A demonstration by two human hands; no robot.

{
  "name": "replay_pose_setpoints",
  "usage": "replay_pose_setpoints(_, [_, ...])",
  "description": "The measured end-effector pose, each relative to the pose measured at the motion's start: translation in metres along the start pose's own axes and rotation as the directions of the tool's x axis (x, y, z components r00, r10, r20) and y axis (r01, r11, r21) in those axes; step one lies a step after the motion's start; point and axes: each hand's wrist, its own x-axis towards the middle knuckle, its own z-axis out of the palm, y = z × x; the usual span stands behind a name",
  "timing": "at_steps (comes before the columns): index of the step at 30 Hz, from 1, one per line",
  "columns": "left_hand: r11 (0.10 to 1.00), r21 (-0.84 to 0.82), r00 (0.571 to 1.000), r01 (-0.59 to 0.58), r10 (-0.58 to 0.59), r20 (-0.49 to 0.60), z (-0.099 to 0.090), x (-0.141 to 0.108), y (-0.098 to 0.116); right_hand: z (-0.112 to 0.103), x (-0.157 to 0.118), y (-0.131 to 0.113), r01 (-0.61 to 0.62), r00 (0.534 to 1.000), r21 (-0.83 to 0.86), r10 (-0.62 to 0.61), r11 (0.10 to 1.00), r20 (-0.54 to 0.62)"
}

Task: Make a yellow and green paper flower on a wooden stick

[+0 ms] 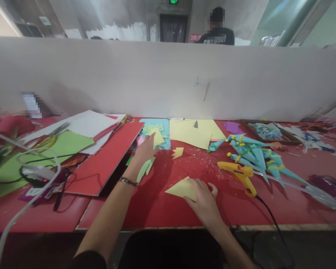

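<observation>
My right hand (203, 196) grips a pale yellow paper cone (179, 188) by its wide end, with its point toward the left, just over the red tabletop. Farther forward, my left hand (145, 149) is at the pile of small green and yellow paper cutouts (162, 128) on a light blue sheet (165, 121). Its fingers are closed at the edge of a small yellow paper piece (158, 138). Between the hands lies a yellow zigzag-edged paper cutout (178, 152). Curved green paper pieces (146, 170) lie partly hidden beneath my left wrist.
A yellow glue gun (236, 170) with a cord lies right of my right hand. Beyond it are several light blue paper cones (253, 153). A red board (100, 164), green paper (70, 144) and a white cable (9, 220) occupy the left. A white partition (145, 78) stands behind.
</observation>
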Motion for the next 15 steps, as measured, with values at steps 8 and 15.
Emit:
replay_pose_setpoints(8, [0.750,0.062,0.749,-0.659,0.645,0.152,0.000,-0.093,0.035,-0.017,0.015,-0.007,0.034,0.995,0.201,-0.053,0.979,0.089])
replay_pose_setpoints(15, [0.685,0.251,0.727,-0.684,0.668,0.160,0.015,-0.132,0.036,-0.019,0.017,-0.003,0.103,0.980,0.493,-0.173,0.864,0.099])
